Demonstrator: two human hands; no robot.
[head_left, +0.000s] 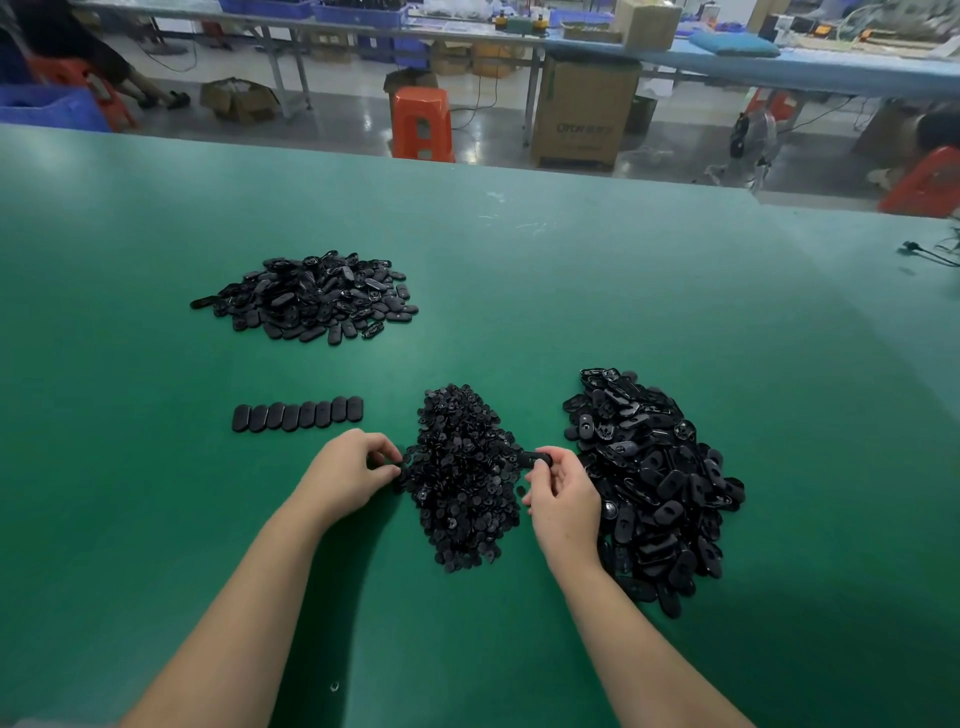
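On the green table (519, 270) lie three heaps of black plastic parts. A heap of small round pieces (462, 473) sits between my hands. To its right spreads a bigger heap of oval shells (654, 488). A third heap of oval parts (311, 299) lies farther back on the left. A neat row of several oval pieces (297, 414) stands in front of that. My left hand (348, 470) pinches a small round piece at the left edge of the middle heap. My right hand (563, 491) holds one oval shell (535, 459) by its end.
Beyond the table's far edge stand an orange stool (422, 123), a large cardboard box (584, 111) and long workbenches with blue bins. Another orange stool (927, 182) is at the right. Cables (930, 252) lie on the table's far right edge.
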